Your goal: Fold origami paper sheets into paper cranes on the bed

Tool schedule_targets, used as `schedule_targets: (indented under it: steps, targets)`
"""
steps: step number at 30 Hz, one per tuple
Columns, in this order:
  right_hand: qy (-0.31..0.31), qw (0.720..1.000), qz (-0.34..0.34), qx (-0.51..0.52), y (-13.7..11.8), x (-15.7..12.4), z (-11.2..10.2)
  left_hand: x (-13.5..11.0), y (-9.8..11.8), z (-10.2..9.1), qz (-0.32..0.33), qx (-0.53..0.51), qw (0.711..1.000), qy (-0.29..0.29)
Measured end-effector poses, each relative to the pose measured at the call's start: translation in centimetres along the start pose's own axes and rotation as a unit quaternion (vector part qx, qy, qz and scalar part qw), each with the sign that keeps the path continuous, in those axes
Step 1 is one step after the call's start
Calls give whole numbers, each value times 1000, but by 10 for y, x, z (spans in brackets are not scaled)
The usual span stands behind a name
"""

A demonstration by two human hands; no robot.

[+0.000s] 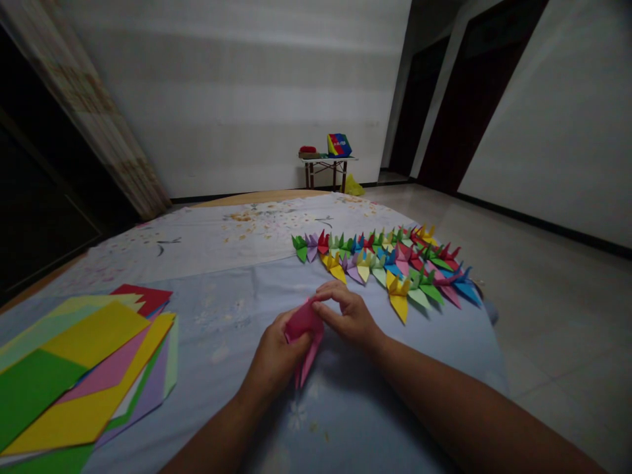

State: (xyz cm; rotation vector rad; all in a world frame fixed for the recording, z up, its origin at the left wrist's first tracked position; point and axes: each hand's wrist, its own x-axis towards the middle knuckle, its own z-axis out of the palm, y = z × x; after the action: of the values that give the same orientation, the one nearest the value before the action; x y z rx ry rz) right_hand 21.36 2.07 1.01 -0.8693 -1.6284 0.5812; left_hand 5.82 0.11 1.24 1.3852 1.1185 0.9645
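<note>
Both hands work a partly folded pink paper (305, 332) just above a pale blue bedsheet (232, 316). My left hand (275, 355) grips its lower part, fingers closed round it. My right hand (348, 313) pinches the top fold between thumb and fingers. A narrow pink point hangs down below the hands. Just beyond my right hand lie rows of finished paper cranes (390, 263) in many colours.
A loose stack of coloured paper sheets (83, 368) lies at the left on the sheet. A small table (326, 168) with a coloured box stands by the far wall. Tiled floor (543, 296) runs along the right, with dark doorways beyond.
</note>
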Motion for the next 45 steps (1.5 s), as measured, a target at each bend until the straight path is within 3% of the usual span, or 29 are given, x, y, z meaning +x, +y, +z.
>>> schedule_targets:
  steps: [11, 15, 21, 26, 30, 35, 39, 42, 45]
  targets:
    - [-22, 991, 87, 100, 13, 2, 0, 0, 2, 1, -19, -42, 999, -24]
    - [-46, 988, 104, 106, 12, 2, -2, 0, 1, 1, -36, -62, 997, -41]
    - [-37, 988, 118, 96, 9, 3, -3, -1, 4, 2, -55, -78, 995, -19]
    - [-81, 964, 212, 143, 12, 1, 0, 0, 8, 1, -60, -142, 988, -12]
    - [-135, 939, 245, 197, 16, -1, 4, 2, 6, -3, -46, -127, 991, -5]
    - [-54, 948, 291, 119, 19, -1, 6, 4, 2, -7, -31, -90, 995, 20]
    - [-70, 932, 287, 211, 20, 0, 9, 3, 4, -6, -11, -105, 994, 7]
    - [-51, 923, 255, 284, 21, 1, 10, 2, 8, -5, 10, -176, 984, -23]
    - [-30, 913, 257, 316, 22, 4, 8, 2, 11, -6, 3, -290, 956, -40]
